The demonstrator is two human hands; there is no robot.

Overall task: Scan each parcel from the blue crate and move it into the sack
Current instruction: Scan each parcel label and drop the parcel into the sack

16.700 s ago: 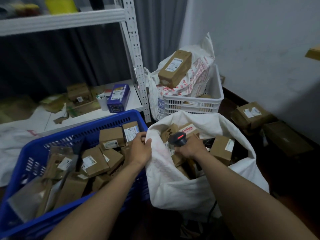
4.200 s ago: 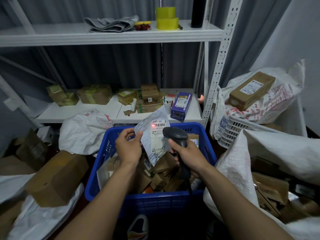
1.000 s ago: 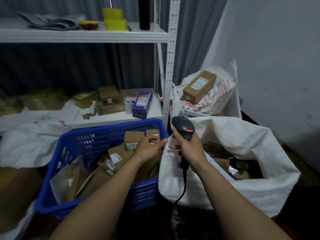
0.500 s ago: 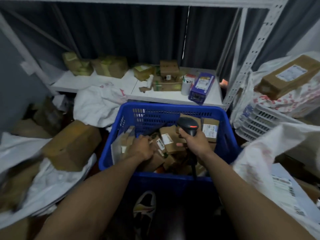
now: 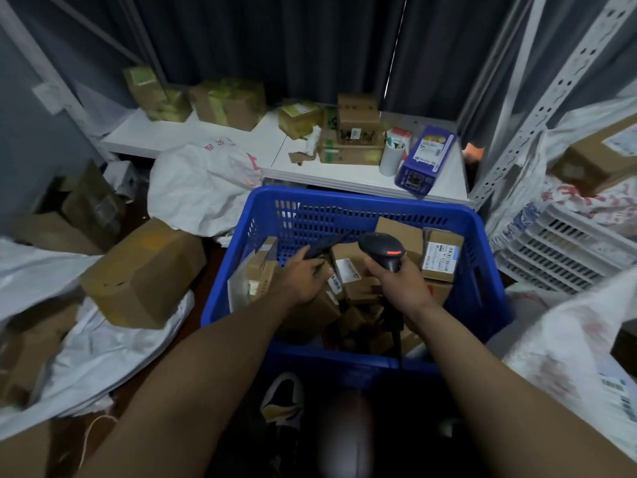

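The left hand [image 5: 303, 277], buried lower among the cartons half a second before, had its fingers curled on a dark flat parcel [image 5: 324, 248] inside the blue crate [image 5: 344, 196]. The right hand [image 5: 403, 284] still gripped the scanner [image 5: 382, 250] above it. The white sack [image 5: 568, 343] lay to the right. Behind stood a low white shelf [image 5: 362, 181] and dark curtains [image 5: 275, 46].
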